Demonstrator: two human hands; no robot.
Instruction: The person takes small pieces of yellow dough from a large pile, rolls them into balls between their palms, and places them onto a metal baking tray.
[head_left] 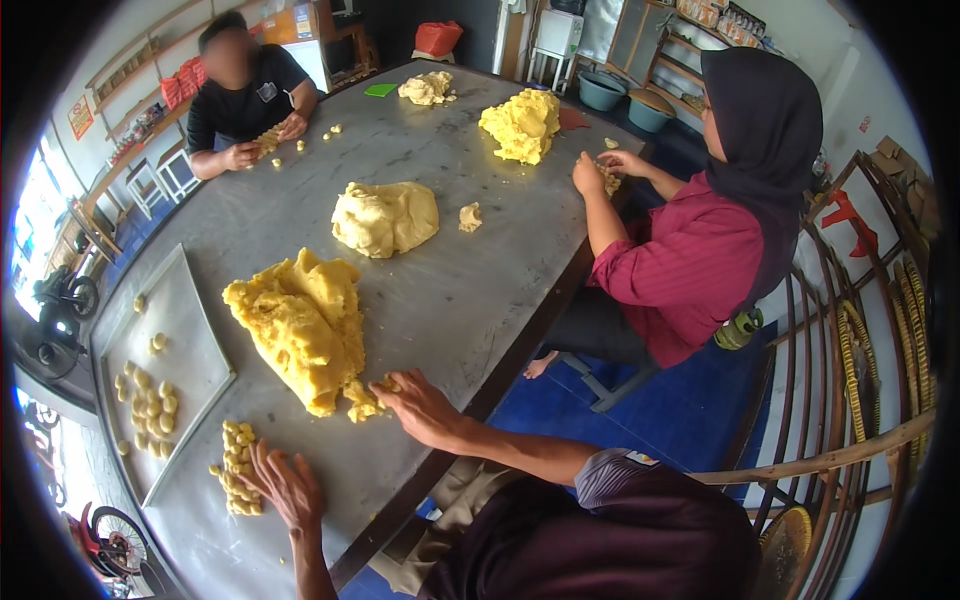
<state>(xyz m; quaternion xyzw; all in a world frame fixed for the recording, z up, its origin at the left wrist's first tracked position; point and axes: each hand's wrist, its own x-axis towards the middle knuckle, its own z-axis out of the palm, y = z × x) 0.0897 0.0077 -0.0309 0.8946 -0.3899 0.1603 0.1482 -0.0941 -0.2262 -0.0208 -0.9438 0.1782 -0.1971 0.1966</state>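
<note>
My left hand rests with its fingers spread at the right side of a cluster of small pale-yellow dough balls near the table's front left. My right hand has its fingers closed on a crumbly piece of dough at the lower right end of a big, rough, bright-yellow dough mound. To the left, a shallow metal tray holds several more small balls. All lie on a grey metal table.
Farther up stand a pale dough lump and two more mounds. Two co-workers, one at the far left and one at the right, handle dough. Curved wooden racks stand at the right. A motorbike is beyond the left edge.
</note>
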